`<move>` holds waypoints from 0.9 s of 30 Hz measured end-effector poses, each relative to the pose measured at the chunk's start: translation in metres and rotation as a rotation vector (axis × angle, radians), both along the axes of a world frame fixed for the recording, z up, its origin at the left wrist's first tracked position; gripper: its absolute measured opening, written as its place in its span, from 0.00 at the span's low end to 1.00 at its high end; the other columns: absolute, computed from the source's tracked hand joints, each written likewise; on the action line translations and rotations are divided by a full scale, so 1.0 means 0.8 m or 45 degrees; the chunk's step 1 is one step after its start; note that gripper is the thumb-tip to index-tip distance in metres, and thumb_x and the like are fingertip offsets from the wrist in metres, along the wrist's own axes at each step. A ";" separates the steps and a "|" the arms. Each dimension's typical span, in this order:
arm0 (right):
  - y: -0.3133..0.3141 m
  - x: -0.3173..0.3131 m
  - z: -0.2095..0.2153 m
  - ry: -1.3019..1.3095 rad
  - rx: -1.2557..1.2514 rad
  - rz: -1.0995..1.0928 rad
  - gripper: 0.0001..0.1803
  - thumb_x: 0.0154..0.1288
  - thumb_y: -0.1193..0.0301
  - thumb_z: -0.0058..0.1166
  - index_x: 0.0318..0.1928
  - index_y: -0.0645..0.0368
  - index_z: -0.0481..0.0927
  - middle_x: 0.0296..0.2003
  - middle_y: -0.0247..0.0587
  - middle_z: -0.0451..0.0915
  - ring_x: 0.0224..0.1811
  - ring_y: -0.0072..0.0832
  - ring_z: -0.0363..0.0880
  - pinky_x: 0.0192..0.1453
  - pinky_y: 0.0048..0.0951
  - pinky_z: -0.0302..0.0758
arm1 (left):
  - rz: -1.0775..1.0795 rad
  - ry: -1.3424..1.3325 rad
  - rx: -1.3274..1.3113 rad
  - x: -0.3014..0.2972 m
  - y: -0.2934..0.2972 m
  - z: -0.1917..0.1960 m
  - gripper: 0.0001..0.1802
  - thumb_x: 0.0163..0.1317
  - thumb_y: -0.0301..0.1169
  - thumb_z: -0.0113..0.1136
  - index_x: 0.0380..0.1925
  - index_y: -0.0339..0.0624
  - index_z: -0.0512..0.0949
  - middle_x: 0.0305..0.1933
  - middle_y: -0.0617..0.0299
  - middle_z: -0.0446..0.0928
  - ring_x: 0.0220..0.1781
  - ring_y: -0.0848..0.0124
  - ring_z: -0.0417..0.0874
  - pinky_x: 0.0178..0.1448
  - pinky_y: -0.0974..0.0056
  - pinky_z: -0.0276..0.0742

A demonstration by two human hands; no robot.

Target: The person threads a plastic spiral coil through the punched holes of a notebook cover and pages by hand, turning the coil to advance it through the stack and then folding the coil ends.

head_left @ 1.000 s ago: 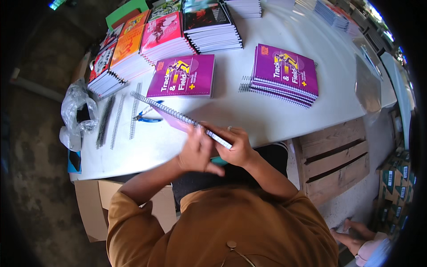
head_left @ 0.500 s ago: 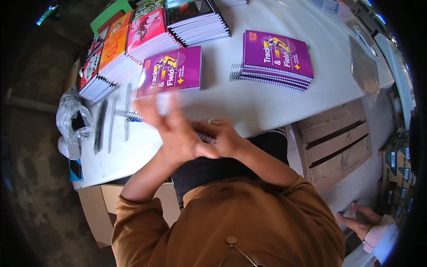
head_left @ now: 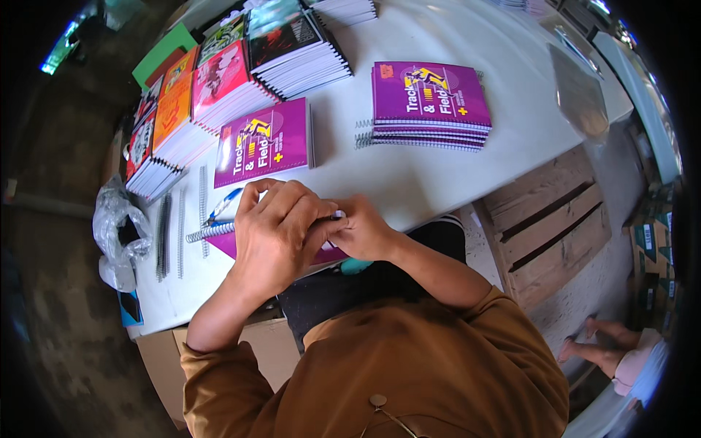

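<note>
A purple-covered notebook [head_left: 225, 245] lies at the table's near edge under both hands, mostly covered by them. A wire spiral coil [head_left: 198, 236] runs along its upper edge and sticks out past its left end. My left hand [head_left: 280, 226] is closed over that edge with bent fingers, its tips meeting the right hand. My right hand [head_left: 363, 230] grips the notebook's right end; what its fingertips pinch is hidden. Just beyond the left hand lies a blue-handled tool [head_left: 225, 204]. A teal object [head_left: 355, 266] shows partly below the right hand.
Ahead lie a purple book [head_left: 264, 142] and a stack of purple notebooks [head_left: 431, 95] with coil ends protruding. Loose coils [head_left: 181, 233] and a plastic bag [head_left: 117, 226] are at left, below stacked colourful notebooks [head_left: 219, 77]. A wooden pallet [head_left: 548, 226] and a person's legs [head_left: 602, 347] are at right.
My left hand, blurred and spread in the air before, has come down and closed at the notebook's coil edge. More of the purple cover shows now. The view has shifted slightly.
</note>
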State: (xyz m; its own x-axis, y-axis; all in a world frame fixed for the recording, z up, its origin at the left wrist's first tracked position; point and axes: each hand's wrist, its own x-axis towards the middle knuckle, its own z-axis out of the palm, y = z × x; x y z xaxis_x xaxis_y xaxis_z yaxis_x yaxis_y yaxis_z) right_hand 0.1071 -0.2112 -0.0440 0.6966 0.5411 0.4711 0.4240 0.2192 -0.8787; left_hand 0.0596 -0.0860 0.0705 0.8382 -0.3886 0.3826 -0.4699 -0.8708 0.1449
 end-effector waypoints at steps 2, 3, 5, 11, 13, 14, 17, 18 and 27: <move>-0.013 0.001 0.018 0.106 0.088 0.043 0.16 0.54 0.77 0.57 0.45 0.62 0.74 0.33 0.48 0.80 0.34 0.41 0.80 0.37 0.31 0.74 | -0.114 -0.112 -0.002 0.004 -0.004 0.009 0.15 0.37 0.33 0.71 0.29 0.45 0.80 0.39 0.61 0.76 0.47 0.62 0.74 0.49 0.62 0.64; -0.022 0.006 0.031 -0.020 0.228 -0.117 0.17 0.54 0.77 0.57 0.46 0.63 0.74 0.38 0.46 0.79 0.39 0.35 0.79 0.41 0.29 0.74 | 0.010 -0.231 0.039 0.002 -0.005 0.013 0.18 0.37 0.35 0.72 0.32 0.43 0.81 0.50 0.54 0.71 0.56 0.57 0.68 0.57 0.60 0.62; -0.046 0.031 0.036 -0.046 0.512 -0.299 0.18 0.55 0.78 0.58 0.47 0.64 0.72 0.48 0.44 0.75 0.50 0.25 0.74 0.50 0.27 0.73 | 0.297 -0.722 -0.314 0.018 -0.006 0.003 0.35 0.44 0.36 0.71 0.52 0.36 0.68 0.62 0.42 0.58 0.64 0.55 0.60 0.66 0.55 0.54; -0.102 0.109 0.052 0.151 0.873 -0.900 0.19 0.69 0.61 0.43 0.53 0.62 0.65 0.45 0.42 0.73 0.47 0.25 0.71 0.55 0.26 0.66 | 0.165 0.031 -1.926 0.083 -0.102 -0.030 0.17 0.61 0.29 0.58 0.46 0.30 0.70 0.39 0.60 0.75 0.42 0.76 0.73 0.45 0.70 0.70; -0.138 0.136 0.028 0.012 0.633 -1.152 0.23 0.71 0.57 0.39 0.53 0.64 0.65 0.45 0.44 0.73 0.47 0.28 0.71 0.56 0.27 0.65 | 0.190 -0.111 -1.718 0.127 -0.120 -0.035 0.12 0.61 0.28 0.57 0.43 0.34 0.73 0.37 0.60 0.76 0.42 0.76 0.74 0.44 0.68 0.70; -0.154 0.150 0.010 0.003 0.519 -1.454 0.26 0.71 0.55 0.36 0.54 0.67 0.64 0.47 0.48 0.73 0.50 0.31 0.71 0.58 0.29 0.64 | 0.165 -0.242 -1.517 0.156 -0.125 -0.047 0.12 0.60 0.27 0.57 0.43 0.36 0.73 0.38 0.59 0.76 0.42 0.74 0.75 0.45 0.64 0.70; -0.195 0.186 -0.077 0.093 0.476 -1.630 0.34 0.71 0.50 0.30 0.57 0.72 0.62 0.53 0.54 0.69 0.56 0.36 0.68 0.62 0.31 0.61 | 0.003 -0.440 -0.633 0.209 -0.171 -0.097 0.19 0.54 0.31 0.62 0.46 0.38 0.73 0.46 0.53 0.76 0.49 0.58 0.75 0.53 0.55 0.69; -0.201 0.192 -0.095 0.210 0.560 -1.457 0.38 0.71 0.47 0.26 0.59 0.75 0.61 0.57 0.56 0.66 0.60 0.36 0.66 0.64 0.31 0.60 | -0.010 -0.149 -0.456 0.211 -0.182 -0.120 0.22 0.52 0.33 0.64 0.47 0.37 0.73 0.49 0.52 0.76 0.52 0.54 0.74 0.55 0.52 0.68; -0.169 0.174 -0.065 0.031 0.342 -1.710 0.13 0.59 0.67 0.59 0.39 0.64 0.80 0.28 0.34 0.73 0.30 0.18 0.72 0.36 0.21 0.71 | 0.480 -0.395 -0.893 0.210 -0.112 -0.197 0.17 0.57 0.39 0.61 0.36 0.34 0.76 0.39 0.51 0.75 0.42 0.59 0.76 0.47 0.60 0.71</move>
State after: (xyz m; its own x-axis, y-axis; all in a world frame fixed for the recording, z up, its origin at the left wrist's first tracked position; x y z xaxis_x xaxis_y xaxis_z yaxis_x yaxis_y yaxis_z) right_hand 0.2459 -0.3461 -0.0957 0.6174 -0.6565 0.4335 0.4286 -0.1814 -0.8851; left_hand 0.2277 -0.1758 -0.0871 0.6816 0.3076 0.6640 -0.2743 -0.7338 0.6215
